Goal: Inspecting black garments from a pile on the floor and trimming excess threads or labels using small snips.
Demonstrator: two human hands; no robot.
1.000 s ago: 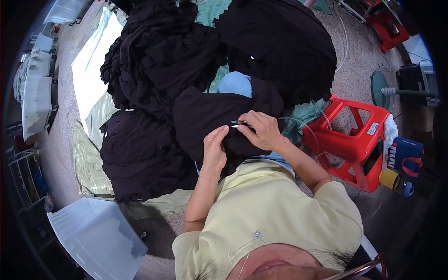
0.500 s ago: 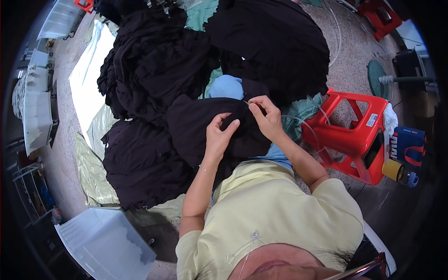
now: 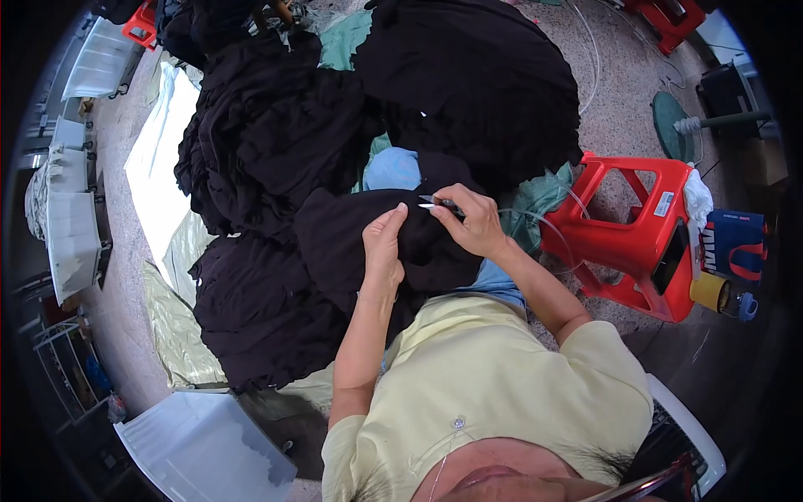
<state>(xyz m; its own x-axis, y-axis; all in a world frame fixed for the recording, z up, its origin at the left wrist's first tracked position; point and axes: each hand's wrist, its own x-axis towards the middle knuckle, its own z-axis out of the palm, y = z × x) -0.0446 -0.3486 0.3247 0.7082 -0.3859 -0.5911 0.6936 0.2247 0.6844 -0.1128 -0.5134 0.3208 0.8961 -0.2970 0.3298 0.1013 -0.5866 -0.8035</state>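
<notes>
Head view, from your left edge: pale plastic crates point(image 3: 71, 238) stand in a row on the speckled grey stone floor point(image 3: 117, 301), and a white plastic sheet point(image 3: 159, 159) lies beside them under heaps of soft, crumpled black garments point(image 3: 259, 151). Nearer you, a pale grey flat lid point(image 3: 201, 448) rests on the floor.

Your left hand point(image 3: 383, 247) comes up from a bent, bare forearm, fingers curled and pressed together, pinching a fold of the black cloth garment on your lap point(image 3: 351, 243). That garment drapes over your knees, matte and wrinkled, in the middle of the picture, touching both hands.

Your right hand point(image 3: 473, 222) sits just beside the left, wrist cocked inward, thumb and fingers closed around small metal thread snips point(image 3: 439, 204) whose bright tips point toward your left fingertips, right at the fold.

Further right, a glossy red plastic stool point(image 3: 631, 230) stands near your right elbow, with a yellow tape roll point(image 3: 709, 291) beside its far edge. A second large black garment pile point(image 3: 473, 79) lies beyond your hands.
</notes>
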